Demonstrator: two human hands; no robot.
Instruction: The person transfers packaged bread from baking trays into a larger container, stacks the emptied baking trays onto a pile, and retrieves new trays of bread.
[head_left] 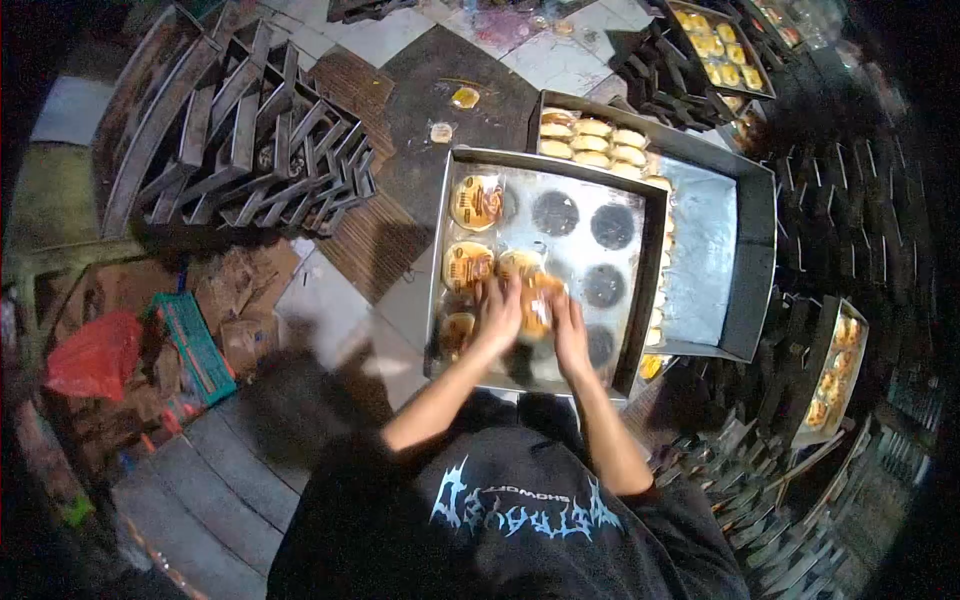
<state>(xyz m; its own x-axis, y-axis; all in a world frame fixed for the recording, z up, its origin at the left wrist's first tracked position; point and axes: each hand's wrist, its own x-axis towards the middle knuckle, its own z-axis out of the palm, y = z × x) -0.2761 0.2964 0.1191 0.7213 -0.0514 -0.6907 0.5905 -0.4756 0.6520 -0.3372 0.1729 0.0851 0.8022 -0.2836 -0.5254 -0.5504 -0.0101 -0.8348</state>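
Hands [498, 315] at blurred packet [538, 308]; metal tray [578, 252] beneath

Bakery workroom, apparently: stacked metal trays [192, 128], buns [591, 143] in deep pan [705, 260], wrapped pastries [475, 203].

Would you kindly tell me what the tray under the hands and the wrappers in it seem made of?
Tray: probably metal, worn, judging by its silvery sheen and thin walls. Wrappers: likely glossy plastic film, given their glints and see-through edges.
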